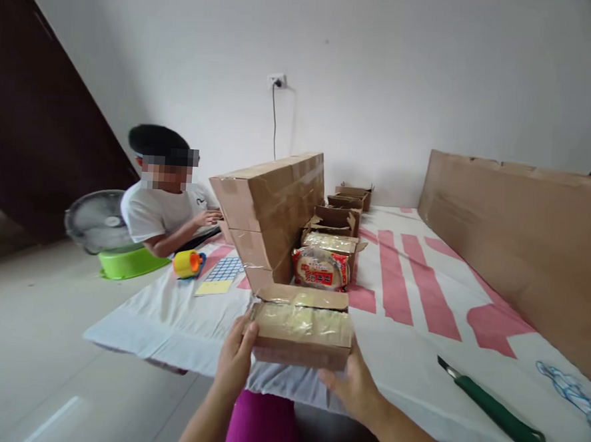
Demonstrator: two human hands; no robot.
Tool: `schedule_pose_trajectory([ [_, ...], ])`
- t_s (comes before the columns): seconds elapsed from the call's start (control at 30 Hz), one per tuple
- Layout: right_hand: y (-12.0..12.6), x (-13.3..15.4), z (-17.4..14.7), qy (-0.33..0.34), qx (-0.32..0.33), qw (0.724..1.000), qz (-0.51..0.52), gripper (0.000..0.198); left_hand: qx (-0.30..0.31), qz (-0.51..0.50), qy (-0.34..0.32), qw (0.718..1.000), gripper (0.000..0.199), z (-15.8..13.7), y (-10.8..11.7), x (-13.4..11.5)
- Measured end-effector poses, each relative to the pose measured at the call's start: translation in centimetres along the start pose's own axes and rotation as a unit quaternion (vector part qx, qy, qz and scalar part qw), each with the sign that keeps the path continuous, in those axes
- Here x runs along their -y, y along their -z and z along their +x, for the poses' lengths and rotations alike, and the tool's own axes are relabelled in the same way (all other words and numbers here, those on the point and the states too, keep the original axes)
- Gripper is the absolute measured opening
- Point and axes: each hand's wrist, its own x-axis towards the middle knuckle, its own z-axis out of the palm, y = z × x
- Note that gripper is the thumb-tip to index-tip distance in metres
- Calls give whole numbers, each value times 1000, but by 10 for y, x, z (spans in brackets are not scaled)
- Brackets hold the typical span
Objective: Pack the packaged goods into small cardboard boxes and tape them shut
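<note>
A small cardboard box (300, 355) with clear packing tape over its top is at the near edge of the table. My left hand (237, 351) grips its left end, thumb along the side. At the right end my right hand (358, 381) holds the same box, with the thumb across its lower front. Just behind the box stands a round item in a red and clear wrapper (320, 269). A green-handled utility knife (499, 410) lies on the cloth to the right, its blade pointing away to the left.
Several small open cartons (333, 220) line up behind the wrapped item, beside a large taped carton (289, 200). A big cardboard panel (514, 248) stands at the right. A yellow tape roll (187, 264) is at the left, near another person (151, 209) and a fan (100, 219).
</note>
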Motion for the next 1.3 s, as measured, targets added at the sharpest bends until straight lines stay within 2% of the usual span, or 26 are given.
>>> schedule_pose_trajectory([
  [0.1, 38, 5, -8, -23, -60, 998, -14, 76, 14, -8, -60, 998, 56, -21, -37, -16],
  [0.23, 85, 1, -31, -76, -130, 987, -49, 73, 88, -20, -76, 993, 52, -38, -76, -30],
  [0.33, 102, -9, -52, -120, -178, 975, -53, 73, 145, -41, -77, 986, 48, -46, -100, -38],
  [0.47, 108, -27, -71, -152, -223, 960, -70, 68, 188, -59, -68, 978, 42, -48, -123, -38],
  [0.57, 109, -38, -77, -163, -257, 947, -106, 67, 194, -93, -71, 974, 39, -44, -132, -31],
  [0.67, 108, -43, -78, -175, -256, 945, -108, 68, 206, -130, -85, 966, 38, -38, -133, -25],
  [0.8, 107, -37, -78, -186, -255, 943, -104, 78, 239, -135, -107, 956, 40, -33, -129, -26],
  [0.9, 112, -27, -74, -152, -259, 947, -117, 83, 251, -122, -115, 953, 39, -31, -128, -29],
  [1.03, 141, -18, -63, -82, -240, 954, -160, 50, 265, -122, -106, 951, 44, -29, -128, -29],
  [1.1, 165, -21, -61, -106, -237, 942, -215, 44, 278, -132, -99, 946, 47, -29, -127, -28],
  [1.17, 191, -30, -64, -149, -209, 917, -305, 41, 290, -141, -91, 942, 48, -29, -127, -26],
  [1.23, 214, -43, -76, -181, -163, 873, -422, 36, 293, -145, -83, 941, 48, -30, -127, -25],
  [1.3, 231, -56, -92, -217, -125, 817, -520, 32, 290, -144, -78, 943, 47, -31, -127, -25],
])
